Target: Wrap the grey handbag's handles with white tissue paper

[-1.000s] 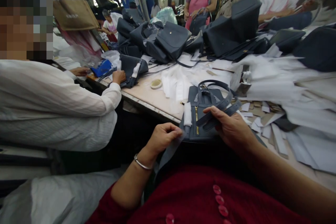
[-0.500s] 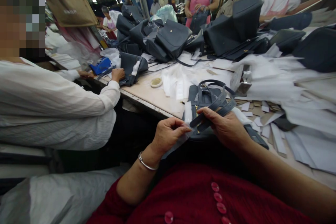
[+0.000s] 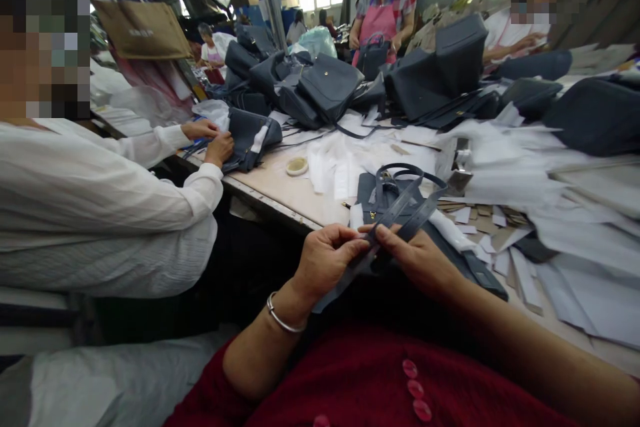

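Over the table's front edge my left hand [image 3: 330,260] pinches a thin translucent sheet [image 3: 340,285], which hangs down below its fingers. Its fingertips meet the end of a dark blue strap [image 3: 400,203]. My right hand [image 3: 417,257] grips that strap, thumb on top, with another strap length beside it. The strap loops up over a dark blue bag [image 3: 367,192] lying on the table, with a gold zipper pull on its front and white wrapping at its side. Part of the bag is hidden behind my hands.
White paper sheets [image 3: 530,173] and small card pieces [image 3: 493,217] cover the right of the table. A tape roll [image 3: 297,166] lies left of centre. Dark blue bags [image 3: 330,83] are heaped behind. At left, a person in white [image 3: 100,207] handles another bag [image 3: 247,137].
My left hand has come up against the strap end, and my right hand has moved slightly left and down with the straps. The neighbour's two hands have come together at their bag.
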`<state>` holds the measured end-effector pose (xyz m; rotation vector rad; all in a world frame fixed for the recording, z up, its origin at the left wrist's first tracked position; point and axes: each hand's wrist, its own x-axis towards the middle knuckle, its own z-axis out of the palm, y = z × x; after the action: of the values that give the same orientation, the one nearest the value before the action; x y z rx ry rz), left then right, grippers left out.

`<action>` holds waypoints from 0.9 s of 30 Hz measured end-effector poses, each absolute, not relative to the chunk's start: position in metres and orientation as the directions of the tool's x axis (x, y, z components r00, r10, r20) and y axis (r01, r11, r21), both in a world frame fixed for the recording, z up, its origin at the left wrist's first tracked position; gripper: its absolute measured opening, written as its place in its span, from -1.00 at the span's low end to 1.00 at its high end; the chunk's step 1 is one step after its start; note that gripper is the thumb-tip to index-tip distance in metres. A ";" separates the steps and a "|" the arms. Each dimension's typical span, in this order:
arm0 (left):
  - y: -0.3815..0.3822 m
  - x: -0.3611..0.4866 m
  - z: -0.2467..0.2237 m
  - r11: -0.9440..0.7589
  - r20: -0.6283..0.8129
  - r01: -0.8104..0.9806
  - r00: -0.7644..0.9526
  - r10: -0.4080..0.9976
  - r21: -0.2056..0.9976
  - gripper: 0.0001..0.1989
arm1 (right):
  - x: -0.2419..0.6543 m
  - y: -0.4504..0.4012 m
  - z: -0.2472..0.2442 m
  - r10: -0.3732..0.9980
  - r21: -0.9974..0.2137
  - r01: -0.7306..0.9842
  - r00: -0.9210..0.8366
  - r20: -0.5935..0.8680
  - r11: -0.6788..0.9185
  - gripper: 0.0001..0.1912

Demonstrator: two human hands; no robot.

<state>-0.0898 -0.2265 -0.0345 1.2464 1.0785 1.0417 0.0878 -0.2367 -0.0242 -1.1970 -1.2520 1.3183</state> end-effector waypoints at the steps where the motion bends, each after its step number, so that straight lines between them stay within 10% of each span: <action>1: -0.226 -0.091 -0.034 0.047 -0.048 0.013 0.183 0.982 0.999 -0.77 | 0.090 -0.234 -0.025 0.992 -0.990 -0.082 -0.060 -0.112 -0.117 -0.57; 5: -0.226 -0.092 -0.032 0.077 -0.084 0.049 0.178 0.980 0.996 -0.75 | 0.094 -0.226 -0.027 0.969 -0.915 -0.346 0.059 -0.240 -0.206 -0.62; 11: -0.221 -0.084 -0.033 0.092 -0.089 -0.011 0.162 0.983 0.996 -0.72 | 0.086 -0.241 -0.029 1.000 -0.985 0.170 -0.009 -0.001 0.000 -0.57; 18: -0.220 -0.078 -0.032 0.062 -0.064 0.018 0.130 0.989 0.998 -0.78 | 0.086 -0.241 -0.028 0.995 -0.927 0.361 -0.033 0.090 0.096 -0.58; 27: -0.215 -0.074 -0.034 0.041 -0.047 0.053 0.123 0.991 0.998 -0.78 | 0.083 -0.249 -0.019 0.931 -0.971 0.042 -0.276 -0.238 -0.236 -0.50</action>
<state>-0.0740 -0.2149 -0.0340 1.2695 1.1741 1.0611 0.0835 -0.2489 -0.0186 -1.2469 -1.2991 1.5988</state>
